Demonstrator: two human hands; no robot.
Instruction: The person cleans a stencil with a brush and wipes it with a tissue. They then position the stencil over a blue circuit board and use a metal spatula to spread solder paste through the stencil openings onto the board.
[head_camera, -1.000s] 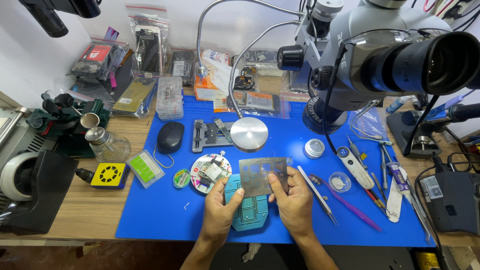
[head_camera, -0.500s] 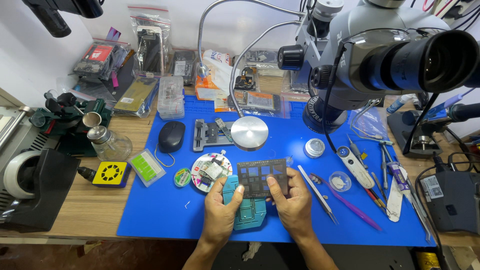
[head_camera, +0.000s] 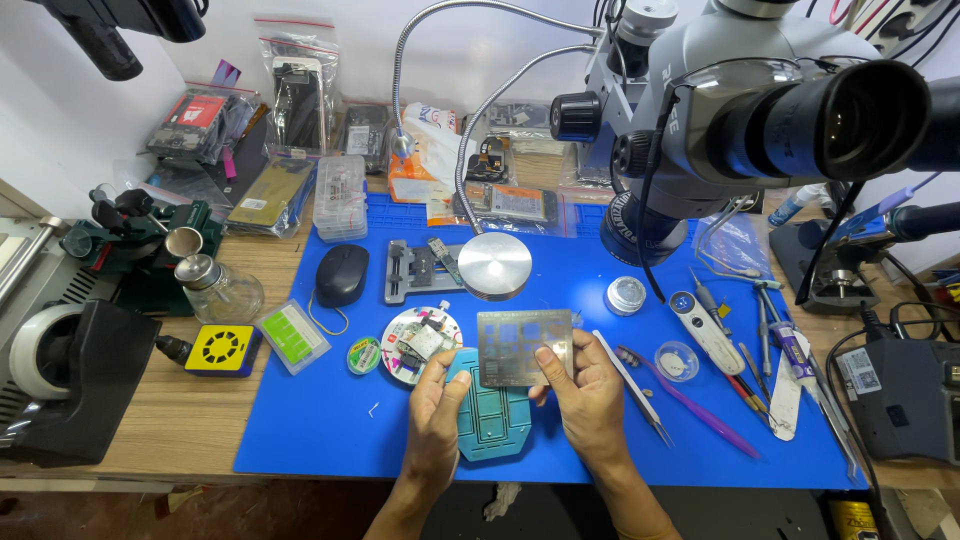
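Fingertips (head_camera: 545, 352) of the right hand (head_camera: 590, 400) pinch the thin metal stencil (head_camera: 524, 347) by its lower edge, held over the teal jig (head_camera: 493, 425). Left hand (head_camera: 437, 402) fingers curl closed on the jig's left edge. Best kept flat and squared to the jig, above the blue mat (head_camera: 320, 420).

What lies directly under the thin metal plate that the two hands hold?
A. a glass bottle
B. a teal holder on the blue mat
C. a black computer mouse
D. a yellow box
B: the metal plate, held by the left hand and the right hand, sits above the teal holder on the blue mat.
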